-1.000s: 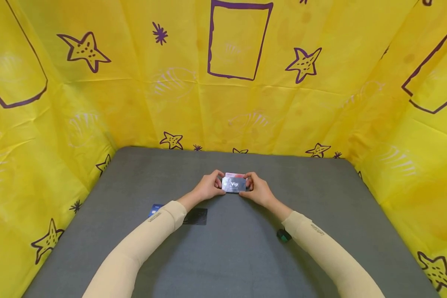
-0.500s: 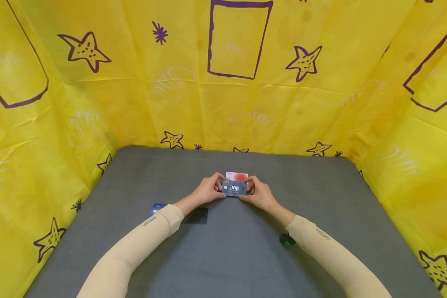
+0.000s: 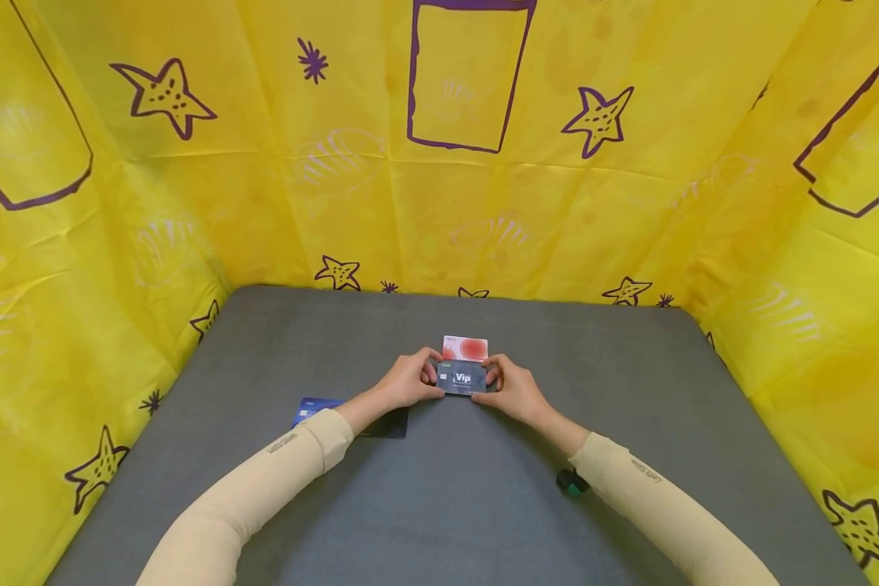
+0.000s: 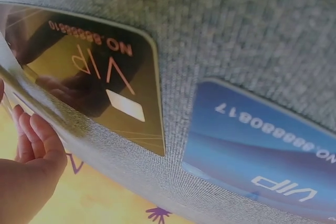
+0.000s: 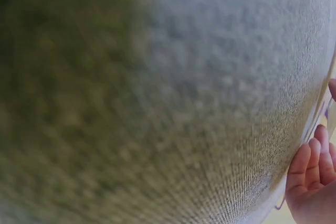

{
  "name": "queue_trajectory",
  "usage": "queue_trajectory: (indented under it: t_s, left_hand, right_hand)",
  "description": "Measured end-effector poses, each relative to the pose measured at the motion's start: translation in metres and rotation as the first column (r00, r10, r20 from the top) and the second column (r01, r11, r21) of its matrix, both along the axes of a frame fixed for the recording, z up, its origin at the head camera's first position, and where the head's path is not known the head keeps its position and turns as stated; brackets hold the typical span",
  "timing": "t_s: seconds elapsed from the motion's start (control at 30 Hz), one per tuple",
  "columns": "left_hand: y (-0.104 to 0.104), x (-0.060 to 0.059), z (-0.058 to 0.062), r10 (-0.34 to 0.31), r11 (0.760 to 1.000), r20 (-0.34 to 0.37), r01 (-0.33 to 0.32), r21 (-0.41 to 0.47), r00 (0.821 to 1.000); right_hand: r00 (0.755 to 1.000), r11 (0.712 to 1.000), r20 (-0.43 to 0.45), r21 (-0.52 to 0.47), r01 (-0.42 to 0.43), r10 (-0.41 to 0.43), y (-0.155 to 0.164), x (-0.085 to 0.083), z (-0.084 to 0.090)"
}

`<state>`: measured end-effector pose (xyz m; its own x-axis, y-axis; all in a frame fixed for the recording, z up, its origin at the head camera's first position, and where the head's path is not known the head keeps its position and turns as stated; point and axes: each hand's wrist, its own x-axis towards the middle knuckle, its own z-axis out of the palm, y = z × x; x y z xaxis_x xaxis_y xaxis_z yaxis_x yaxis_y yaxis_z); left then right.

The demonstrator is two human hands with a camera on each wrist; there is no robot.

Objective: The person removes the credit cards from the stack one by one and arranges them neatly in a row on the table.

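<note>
In the head view, a dark grey card with "Vip" lettering (image 3: 454, 384) is held by its two short ends between both hands. My left hand (image 3: 408, 379) pinches its left end, and my right hand (image 3: 514, 390) pinches the right end, thumbs at the near corners. Just behind it lies a white card with red circles (image 3: 465, 348), its near edge meeting or overlapped by the grey card's far edge. In the left wrist view, the curled fingers of the left hand (image 4: 37, 166) show at the lower left; the right hand (image 5: 313, 182) shows at the right wrist view's edge.
Under the left forearm lie a blue VIP card (image 3: 309, 405) and a black card (image 3: 391, 424), both large in the left wrist view. The grey table (image 3: 439, 505) is bounded by yellow patterned cloth (image 3: 439, 220) at back and sides. A dark green-black object (image 3: 573, 483) sits by the right cuff.
Both hands have drawn the grey card toward the body, so more of the white and red card behind it shows. The blue and black cards stay where they were.
</note>
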<state>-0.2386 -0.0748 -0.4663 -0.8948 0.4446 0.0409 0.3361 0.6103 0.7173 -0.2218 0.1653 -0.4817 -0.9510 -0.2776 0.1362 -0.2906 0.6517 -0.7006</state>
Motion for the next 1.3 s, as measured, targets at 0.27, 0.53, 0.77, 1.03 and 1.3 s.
queue_trajectory:
  t_s: [0.27, 0.53, 0.77, 1.03, 1.3]
  left_hand:
    - [-0.003, 0.008, 0.000, -0.028, 1.000, -0.009, 0.028, 0.001, 1.000]
    - [-0.007, 0.016, 0.002, -0.055, 0.998, -0.044, 0.055, -0.006, 0.998]
    - [-0.010, 0.022, 0.003, -0.063, 0.996, -0.087, 0.057, -0.071, 0.994]
    - [-0.016, 0.032, 0.001, -0.063, 0.993, -0.133, 0.048, -0.109, 0.989]
    - [-0.024, 0.041, 0.002, -0.075, 0.987, -0.167, 0.049, -0.152, 0.983]
  right_hand:
    - [1.000, 1.000, -0.001, 0.018, -0.023, 0.023, 0.000, 0.008, -0.001]
    - [0.999, 0.999, 0.006, 0.018, -0.034, 0.034, 0.001, 0.014, -0.002]
    - [0.998, 0.998, 0.005, 0.020, -0.068, 0.068, -0.001, 0.022, 0.000]
    - [0.996, 0.995, -0.001, 0.034, -0.093, 0.093, -0.004, 0.030, 0.002]
    - [0.992, 0.988, -0.019, 0.100, -0.120, 0.122, -0.008, 0.034, 0.001]
